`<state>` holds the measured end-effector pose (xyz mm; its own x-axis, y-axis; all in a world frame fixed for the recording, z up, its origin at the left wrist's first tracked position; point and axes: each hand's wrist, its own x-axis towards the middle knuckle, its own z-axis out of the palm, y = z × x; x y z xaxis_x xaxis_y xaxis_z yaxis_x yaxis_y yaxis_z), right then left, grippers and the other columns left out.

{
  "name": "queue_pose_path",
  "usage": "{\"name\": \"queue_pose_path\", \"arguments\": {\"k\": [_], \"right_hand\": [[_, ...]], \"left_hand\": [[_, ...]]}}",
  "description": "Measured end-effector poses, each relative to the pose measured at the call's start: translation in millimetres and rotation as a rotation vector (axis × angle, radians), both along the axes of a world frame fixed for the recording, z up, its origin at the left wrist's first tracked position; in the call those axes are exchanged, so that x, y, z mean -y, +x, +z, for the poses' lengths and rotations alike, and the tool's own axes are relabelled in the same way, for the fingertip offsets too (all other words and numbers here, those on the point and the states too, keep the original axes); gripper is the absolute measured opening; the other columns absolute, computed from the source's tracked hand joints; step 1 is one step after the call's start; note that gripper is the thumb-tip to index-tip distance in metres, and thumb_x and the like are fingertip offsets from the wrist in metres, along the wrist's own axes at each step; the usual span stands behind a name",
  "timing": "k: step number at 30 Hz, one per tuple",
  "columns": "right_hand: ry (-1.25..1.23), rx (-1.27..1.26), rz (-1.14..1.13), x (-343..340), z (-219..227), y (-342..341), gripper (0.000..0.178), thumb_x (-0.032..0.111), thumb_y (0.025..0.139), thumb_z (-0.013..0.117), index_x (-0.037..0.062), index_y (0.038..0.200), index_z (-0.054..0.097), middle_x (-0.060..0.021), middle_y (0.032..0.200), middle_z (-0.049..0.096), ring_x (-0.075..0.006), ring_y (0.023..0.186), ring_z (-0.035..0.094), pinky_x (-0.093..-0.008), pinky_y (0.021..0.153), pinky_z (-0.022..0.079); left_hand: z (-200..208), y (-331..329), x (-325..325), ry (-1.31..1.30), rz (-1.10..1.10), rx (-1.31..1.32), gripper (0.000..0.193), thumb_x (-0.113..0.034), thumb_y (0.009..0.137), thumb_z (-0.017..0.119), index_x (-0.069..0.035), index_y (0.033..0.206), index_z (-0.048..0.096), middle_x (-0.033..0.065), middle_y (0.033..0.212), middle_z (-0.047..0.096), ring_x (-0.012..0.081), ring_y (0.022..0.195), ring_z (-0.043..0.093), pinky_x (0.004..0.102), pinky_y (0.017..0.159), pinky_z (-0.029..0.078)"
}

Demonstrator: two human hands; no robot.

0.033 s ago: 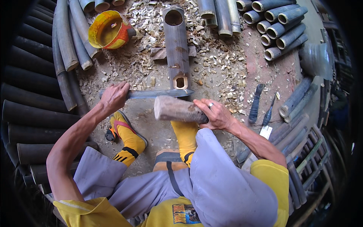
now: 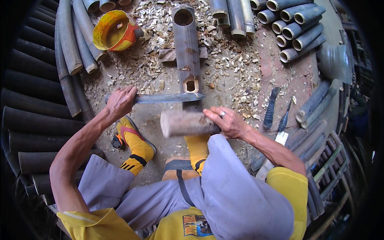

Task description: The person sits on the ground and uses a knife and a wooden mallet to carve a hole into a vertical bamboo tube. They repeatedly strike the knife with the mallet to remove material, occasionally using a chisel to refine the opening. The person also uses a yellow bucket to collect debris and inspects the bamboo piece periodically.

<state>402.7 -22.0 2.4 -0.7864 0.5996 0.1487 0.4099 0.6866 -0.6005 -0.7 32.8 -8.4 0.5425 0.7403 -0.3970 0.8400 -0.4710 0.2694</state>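
a dark bamboo tube (image 2: 186, 42) lies lengthwise on the ground ahead of the person, propped on a wooden block (image 2: 168, 55), with a pale-edged hole (image 2: 191, 85) near its closer end. a long blade (image 2: 164, 98) crosses the tube just below that hole; whether its edge touches cannot be told. the left hand (image 2: 121, 101) has its fingers wrapped round the blade's grip end, and the right hand (image 2: 230, 122) has its fingers closed round one end of a thick wooden billet (image 2: 186, 123), blurred, nearer the body than the blade.

an off-line blow could glance off the blade's narrow back or twist it in the left hand. the tube's round wall might let the edge skid, and a cut too near the hole could split its rim. a slack right grip could drop the billet toward the yellow-socked right foot (image 2: 197, 147), just below it; the billet hides whether that foot braces the tube. if nothing does, the tube could roll on the block or the loose wood chips (image 2: 154, 36) around it.
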Motion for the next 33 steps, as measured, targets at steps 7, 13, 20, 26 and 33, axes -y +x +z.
{"name": "queue_pose_path", "arguments": {"k": [7,13,20,26,33], "right_hand": [[-0.071,0.190,-0.079,-28.1,2.5,0.4,0.091,0.027,0.050,0.084,0.0062,0.129,0.044,-0.0135,0.103,0.056,-0.0314,0.085,0.060,-0.0391,0.074,0.053],[0.133,-0.011,0.066,-39.8,-6.5,7.5,0.076,0.025,0.057,0.081,0.0087,0.124,0.049,-0.0136,0.098,0.058,-0.0299,0.080,0.061,-0.0379,0.069,0.054],[0.074,-0.087,0.020,-19.4,5.4,8.1,0.079,0.021,0.056,0.080,0.0026,0.125,0.047,-0.0191,0.098,0.058,-0.0343,0.082,0.062,-0.0412,0.068,0.053],[-0.315,0.009,-0.436,-6.5,19.3,-0.1,0.083,0.019,0.064,0.077,0.0041,0.134,0.035,-0.0231,0.110,0.057,-0.0390,0.091,0.063,-0.0435,0.080,0.056],[-0.424,-0.056,-0.916,-34.8,41.4,23.6,0.088,0.019,0.065,0.075,-0.0016,0.137,0.029,-0.0225,0.122,0.051,-0.0326,0.111,0.055,-0.0397,0.098,0.043]], "left_hand": [[-7.6,-1.5,0.0,0.003,0.016,-0.008,0.013,-0.002,0.076,0.054,-0.004,0.087,0.048,0.0127,0.084,0.054,0.0318,0.080,0.057,0.0410,0.072,0.043],[-5.1,5.2,1.5,0.072,-0.009,-0.044,0.013,-0.001,0.075,0.054,-0.004,0.086,0.048,0.0116,0.083,0.054,0.0290,0.081,0.059,0.0395,0.071,0.043],[-9.7,2.7,6.6,0.072,0.024,-0.073,0.021,0.000,0.072,0.056,-0.004,0.092,0.049,0.0130,0.090,0.056,0.0291,0.086,0.061,0.0400,0.071,0.043],[26.9,-0.9,-26.5,-0.465,0.290,0.186,0.034,-0.010,0.061,0.077,-0.001,0.084,0.053,0.0133,0.072,0.058,0.0297,0.062,0.057,0.0372,0.059,0.046],[21.1,-20.5,-11.8,-0.237,0.387,0.323,0.035,-0.020,0.062,0.072,-0.004,0.090,0.058,0.0128,0.074,0.060,0.0291,0.069,0.061,0.0371,0.065,0.048]]}}
